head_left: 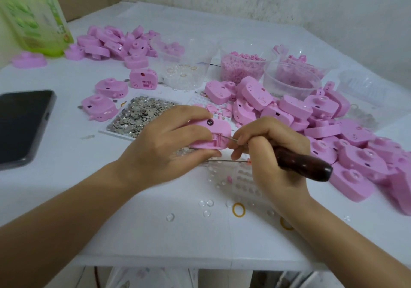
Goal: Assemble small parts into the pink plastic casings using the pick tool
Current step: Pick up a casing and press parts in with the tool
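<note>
L hand (169, 145) wraps pink casing (213, 129), held up near tray of metal bits (142, 114), slot turned toward R side, prob. for access. R hand (266, 145) fisted on pick tool (304, 161), fingers choked near tip, I'd say for control; tip at slot.

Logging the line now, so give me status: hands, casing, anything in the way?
Left hand grips pink casing. Right hand grips pick tool, tip at the casing's open slot. Nothing between tool and casing.
</note>
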